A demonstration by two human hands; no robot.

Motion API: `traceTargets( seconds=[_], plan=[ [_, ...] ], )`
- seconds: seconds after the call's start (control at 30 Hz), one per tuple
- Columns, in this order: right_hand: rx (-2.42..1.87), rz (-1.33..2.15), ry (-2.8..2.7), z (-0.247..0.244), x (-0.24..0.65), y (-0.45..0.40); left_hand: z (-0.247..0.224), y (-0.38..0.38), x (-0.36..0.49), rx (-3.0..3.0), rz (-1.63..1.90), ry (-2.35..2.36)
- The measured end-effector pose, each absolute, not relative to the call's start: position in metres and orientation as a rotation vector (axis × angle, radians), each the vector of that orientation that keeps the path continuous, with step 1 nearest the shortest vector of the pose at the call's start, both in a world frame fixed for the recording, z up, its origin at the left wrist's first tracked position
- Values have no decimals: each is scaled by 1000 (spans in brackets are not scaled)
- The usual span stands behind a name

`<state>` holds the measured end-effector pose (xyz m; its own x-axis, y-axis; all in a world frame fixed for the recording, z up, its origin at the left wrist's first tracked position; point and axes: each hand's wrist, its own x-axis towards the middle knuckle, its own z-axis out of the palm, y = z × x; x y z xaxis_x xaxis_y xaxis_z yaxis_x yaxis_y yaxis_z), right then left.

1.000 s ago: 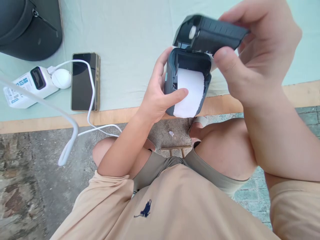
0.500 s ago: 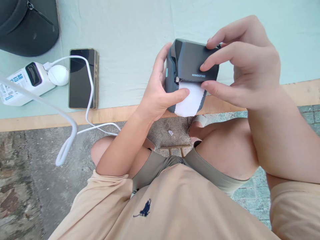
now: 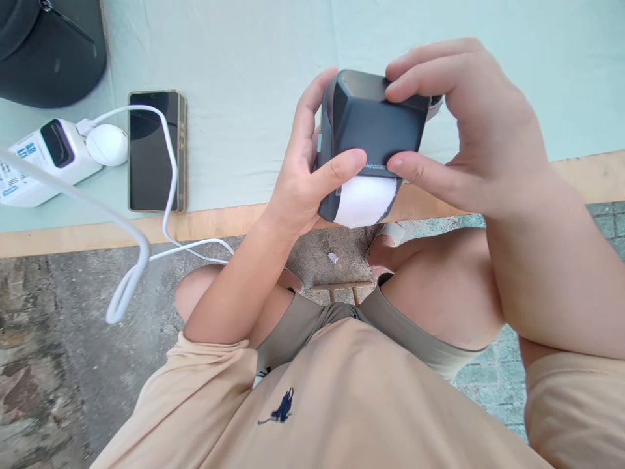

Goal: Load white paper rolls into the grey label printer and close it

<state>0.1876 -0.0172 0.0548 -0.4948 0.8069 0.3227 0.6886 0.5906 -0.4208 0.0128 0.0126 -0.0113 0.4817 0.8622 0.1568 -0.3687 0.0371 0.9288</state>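
A dark label printer (image 3: 381,127) is held up over the table's front edge. White label paper (image 3: 367,200) hangs out of its lower side, below the lid with the brand lettering. My left hand (image 3: 307,169) wraps round the printer's left side, its thumb pressed on the lid near the lettering. My right hand (image 3: 469,124) grips the right part of the lid, fingers on its top edge and thumb at its lower corner. The lid looks closed down over the paper. Behind the right fingers, the printer's far right end is partly hidden.
On the left of the pale-covered table (image 3: 244,78) lie a phone (image 3: 152,163), a white power strip (image 3: 63,153) with a round white plug (image 3: 106,144), and a black case (image 3: 53,58). A white cable (image 3: 131,231) loops over the phone and the table's edge.
The printer's lid has come down over the top of the paper, and the gap at its left side has closed. My left thumb moved from the paper onto the lid.
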Motion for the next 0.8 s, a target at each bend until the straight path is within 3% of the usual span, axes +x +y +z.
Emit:
traceTargets(
  seconds=[0.33,0.8],
  plan=[
    [-1505,271,-2339,52,191,-18,-11,12,12,1293,935,595],
    [-1291,146,-2325,48,187,-16,-14,16,12,1061,1033,544]
  ],
)
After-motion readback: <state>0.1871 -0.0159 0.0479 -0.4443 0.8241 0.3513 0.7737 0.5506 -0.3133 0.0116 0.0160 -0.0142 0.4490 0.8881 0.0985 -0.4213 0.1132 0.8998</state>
